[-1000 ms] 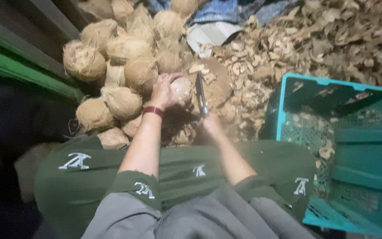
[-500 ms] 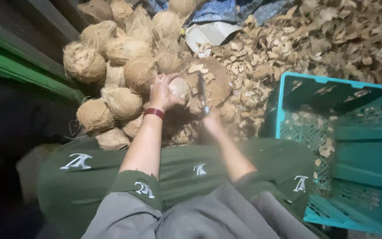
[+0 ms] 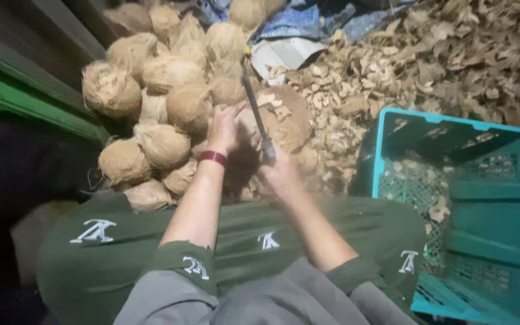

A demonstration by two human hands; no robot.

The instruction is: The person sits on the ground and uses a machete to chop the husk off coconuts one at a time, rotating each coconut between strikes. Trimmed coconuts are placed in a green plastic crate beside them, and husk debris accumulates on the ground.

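Against the husk-littered floor (image 3: 452, 66) I'm seeing the right hand (image 3: 281, 174) raising its gripped blade (image 3: 254, 105) from where it sat low a moment ago, while the left hand (image 3: 224, 126) is pinning, apparently, a coconut (image 3: 287, 117) beside the pile (image 3: 157, 90), near the teal crate (image 3: 452, 129).

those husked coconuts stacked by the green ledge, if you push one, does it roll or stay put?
The coconuts look rounded, so one pushed free would probably roll. Their fibrous, shaggy surface likely adds grip, so they are probably not slippery. Stacked against each other in a pile, nudging a lower one may shift its neighbours. The left hand rests at the pile's edge.
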